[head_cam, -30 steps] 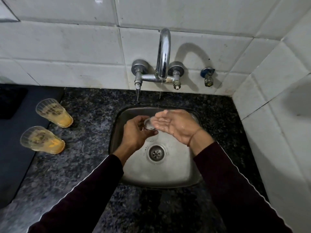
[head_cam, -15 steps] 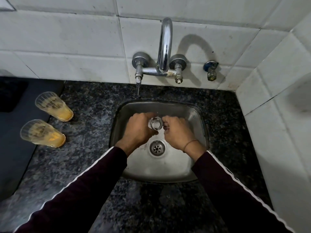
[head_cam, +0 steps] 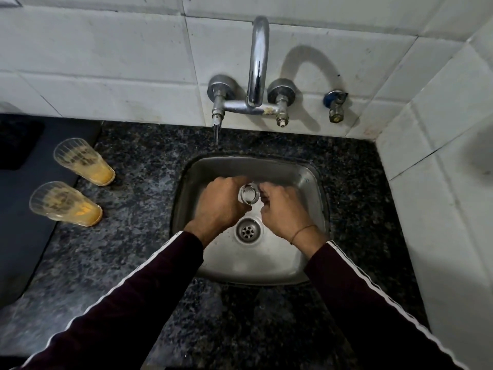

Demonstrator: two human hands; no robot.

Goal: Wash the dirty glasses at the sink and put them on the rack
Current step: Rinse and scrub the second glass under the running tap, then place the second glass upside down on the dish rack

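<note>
Over the steel sink (head_cam: pixel 306 182) I hold a small clear glass (head_cam: pixel 249 193) between both hands, its round base turned up toward me. My left hand (head_cam: pixel 220 206) grips it from the left. My right hand (head_cam: pixel 281 209) has its fingers curled against the glass from the right. Most of the glass is hidden by my fingers. Two dirty glasses with orange dregs stand on the counter at the left, one farther back (head_cam: pixel 82 161) and one nearer (head_cam: pixel 65 204).
A chrome tap (head_cam: pixel 257 65) with two valves juts from the white tiled wall above the sink; no water stream is visible. The drain (head_cam: pixel 248 231) lies just below my hands. Dark speckled granite counter (head_cam: pixel 149 236) surrounds the sink; a dark mat (head_cam: pixel 21 209) lies left. Tiled wall closes the right.
My right hand has turned from palm-up and open to curled over the glass. Both hands dropped slightly lower into the sink, and the glass's base now faces up.
</note>
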